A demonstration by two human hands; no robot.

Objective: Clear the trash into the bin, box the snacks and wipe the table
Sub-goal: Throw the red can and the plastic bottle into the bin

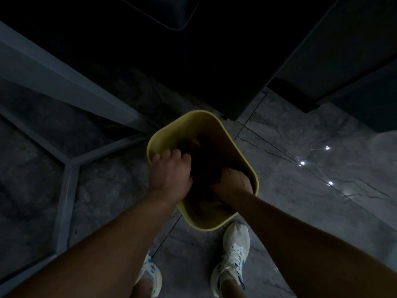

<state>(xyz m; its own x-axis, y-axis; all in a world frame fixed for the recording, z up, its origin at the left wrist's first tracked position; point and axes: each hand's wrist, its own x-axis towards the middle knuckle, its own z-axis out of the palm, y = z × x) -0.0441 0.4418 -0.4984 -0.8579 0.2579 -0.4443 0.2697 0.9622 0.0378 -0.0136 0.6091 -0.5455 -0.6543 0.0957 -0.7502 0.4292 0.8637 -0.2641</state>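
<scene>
A yellow bin (206, 224) stands on the floor just in front of my feet. Both my hands reach down into its mouth. My left hand (171, 173) is over the bin's left rim, fingers curled downward around dark stuff inside. My right hand (233, 182) is at the bin's right side, fingers bent into the same dark mass (204, 166). The scene is dim and I cannot make out what the dark mass is or whether either hand grips it.
Grey metal table legs and a floor frame (64, 168) run along the left. A dark tabletop (193, 61) looms above the bin. Glossy marble floor (311, 168) spreads to the right. My white sneakers (234, 254) stand just below the bin.
</scene>
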